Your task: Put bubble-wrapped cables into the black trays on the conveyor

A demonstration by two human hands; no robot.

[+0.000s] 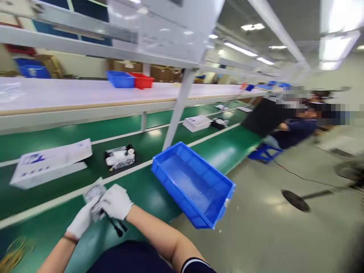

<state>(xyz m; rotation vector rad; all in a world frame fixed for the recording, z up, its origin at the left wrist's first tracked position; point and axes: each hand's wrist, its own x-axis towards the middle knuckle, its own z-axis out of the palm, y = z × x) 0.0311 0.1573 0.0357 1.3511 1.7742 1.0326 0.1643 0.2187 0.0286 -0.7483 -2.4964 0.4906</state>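
My left hand [81, 220], in a white glove, is closed on the lower left side of a crinkled, clear plastic bag [92, 191]. From the right, my right hand [118, 201], also gloved, has its fingers closed against the same bag. Black cable ends [117, 228] hang below my right hand; whether they come out of the bag is hidden. Beyond my hands, a black tray [107, 156] on the belt holds bagged parts and a round white piece. A white printed box [54, 161] lies left of it.
An empty blue bin [196, 185] juts over the bench edge at my right. Yellowish bands [14, 254] lie at lower left. A sloping post [179, 110] supports the upper shelf [85, 94]. Further along, a co-worker [295, 131] sits near a floor stand base [295, 201].
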